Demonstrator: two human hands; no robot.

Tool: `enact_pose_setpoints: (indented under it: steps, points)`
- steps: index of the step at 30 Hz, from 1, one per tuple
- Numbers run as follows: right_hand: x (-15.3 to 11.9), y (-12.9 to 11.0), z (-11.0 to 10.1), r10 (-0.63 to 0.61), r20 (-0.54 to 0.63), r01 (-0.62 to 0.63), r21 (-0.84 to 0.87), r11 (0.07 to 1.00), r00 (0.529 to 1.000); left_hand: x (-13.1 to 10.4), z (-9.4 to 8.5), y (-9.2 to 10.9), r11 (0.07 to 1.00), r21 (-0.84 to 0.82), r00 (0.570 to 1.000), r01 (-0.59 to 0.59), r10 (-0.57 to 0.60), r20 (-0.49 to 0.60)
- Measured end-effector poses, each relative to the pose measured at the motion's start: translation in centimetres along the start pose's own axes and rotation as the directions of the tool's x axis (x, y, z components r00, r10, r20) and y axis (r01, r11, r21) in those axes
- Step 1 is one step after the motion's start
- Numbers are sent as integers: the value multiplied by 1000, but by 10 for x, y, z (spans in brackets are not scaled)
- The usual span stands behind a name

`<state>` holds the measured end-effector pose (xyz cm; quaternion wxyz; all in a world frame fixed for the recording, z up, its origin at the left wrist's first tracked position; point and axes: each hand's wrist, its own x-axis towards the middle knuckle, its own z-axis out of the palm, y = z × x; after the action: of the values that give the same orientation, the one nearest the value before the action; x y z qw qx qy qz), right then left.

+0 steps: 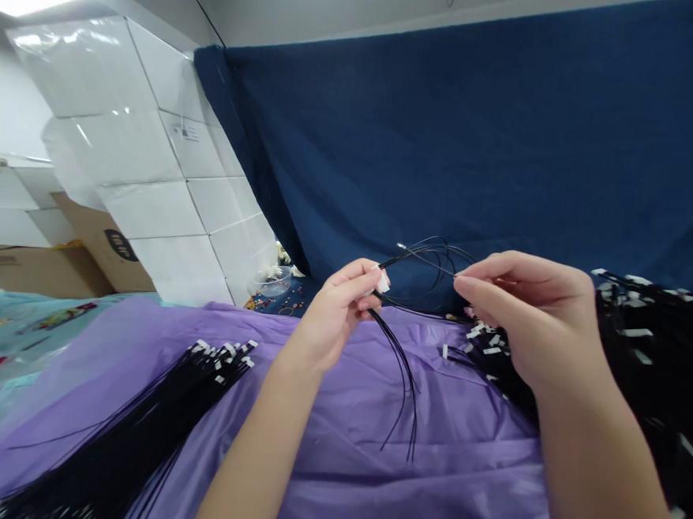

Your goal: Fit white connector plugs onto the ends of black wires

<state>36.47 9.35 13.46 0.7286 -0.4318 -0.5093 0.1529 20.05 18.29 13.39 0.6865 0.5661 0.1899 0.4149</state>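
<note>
1. Pinching a white connector (383, 279) in my left hand (343, 311), I hold thin black cables (402, 354) that loop above and hang below it.
2. My right hand (533, 312) is closed at the fingertips on 1 thin strand (426, 259), beside those loops.
3. Under both hands, purple sheeting (366, 482) covers the surface; a white-tipped black bundle (151, 412) lies to the left, a black cable pile (660, 353) to the right.
4. Behind are a blue curtain (479, 142) and stacked white boxes (152, 151).

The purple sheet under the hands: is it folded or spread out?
Spread out, with wrinkles: the purple sheet stretches wide across the lower picture, and a bundle of black strands lies on it.
</note>
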Motion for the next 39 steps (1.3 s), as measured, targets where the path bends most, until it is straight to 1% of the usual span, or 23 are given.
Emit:
enact_pose_setpoints:
  steps: [4, 8, 16, 23, 33, 39]
  points:
    - [-1, -2, 1, 2, 7, -2, -47, 999, 1000, -1, -1, 0, 1000, 16, 1000, -20, 20, 20]
    - [1, 0, -4, 22, 52, -17, -91, 996, 998, -2, 0, 0, 996, 69, 998, -50, 48, 30]
    - [1, 1, -7, 31, 116, -15, -142, 990, 993, -6, 2, 1, 987, 154, 998, -53, 49, 27]
    - [2, 2, -9, 30, 166, -9, -126, 992, 986, -6, 1, 0, 975, 204, 997, -83, 80, 23]
    - [1, 0, -10, 33, 181, -8, -135, 991, 983, -6, 0, -2, 954, 271, 991, -131, 129, 26]
    - [-1, -2, -9, 18, 182, 5, -122, 993, 983, -6, 0, -2, 951, 281, 991, -130, 131, 15]
